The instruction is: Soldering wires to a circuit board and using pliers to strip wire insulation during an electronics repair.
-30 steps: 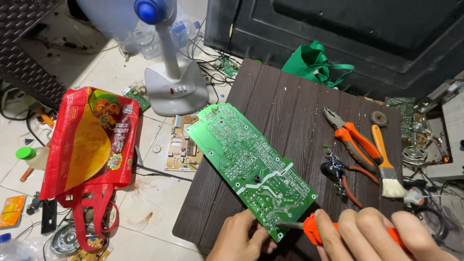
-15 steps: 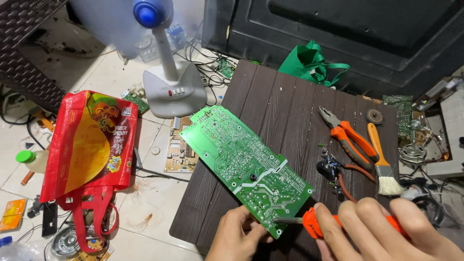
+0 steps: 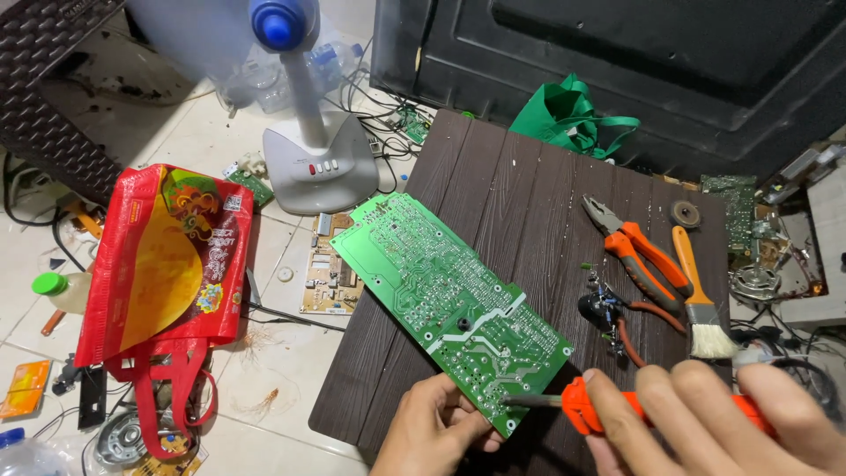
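1. The dark brown, wood-grain plastic worktop (image 3: 529,203) stands over a tiled floor; its near-left edge runs under the board.
2. The red woven shopping bag (image 3: 167,256) lies on the floor to the left, well apart from the work.
3. The grey pedestal fan base (image 3: 310,167) stands on the floor just beyond the worktop's left edge.
4. The green rectangular circuit board (image 3: 449,304) lies solder side up, set diagonally on the worktop, its far corner overhanging the left edge.
5. The right hand (image 3: 714,423) is curled shut around the orange-handled soldering iron (image 3: 617,410), whose dark metal tip touches the board's near corner.
6. The left hand (image 3: 432,432) is partly open, fingers pinching that same near corner to steady it.
7. The orange-handled pliers (image 3: 639,247) and the orange-handled bristle brush (image 3: 701,300) lie to the right, near each other.
8. Risk, as I judge it: the left fingertips sit just beside the tip, so a slip could burn them; the overhanging board could pivot under pressure, dragging the tip across neighbouring joints.
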